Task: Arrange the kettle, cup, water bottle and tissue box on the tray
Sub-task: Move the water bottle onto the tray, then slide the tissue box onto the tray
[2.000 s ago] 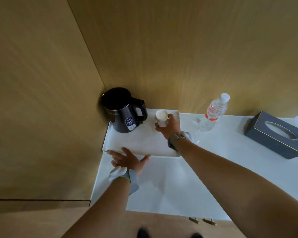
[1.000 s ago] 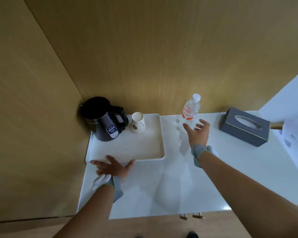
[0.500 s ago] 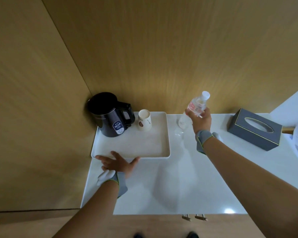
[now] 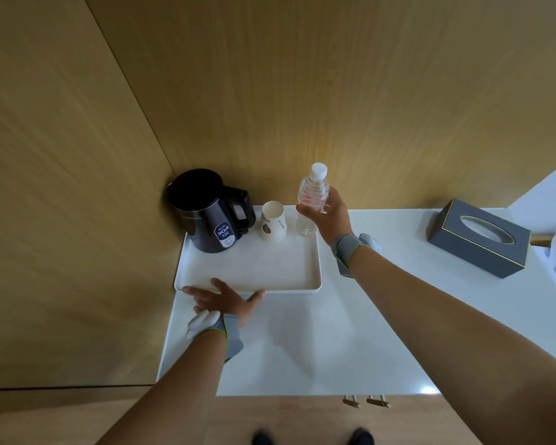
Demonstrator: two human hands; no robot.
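White countertop (image 4: 302,342) sits tucked into the wooden corner. At eleven o'clock on it lies the white tray (image 4: 254,268); out at two o'clock, well apart, rests the grey tissue box (image 4: 477,240).

Your forearms are bare from the bottom of the view up to the wrists, with no sleeves showing. On each wrist you wear a grey fabric band (image 4: 345,252) edged with a thin yellow-green trim. The band on your left wrist (image 4: 231,337) is the same grey, with the same bright piping along its border. A smooth, rounded white piece sits on the outer side of each band: on the right wrist (image 4: 370,241) and on the left (image 4: 201,321). Your left hand (image 4: 223,298) and right hand (image 4: 329,216) are ungloved. The dark toes of your shoes (image 4: 361,437) show at the bottom edge.
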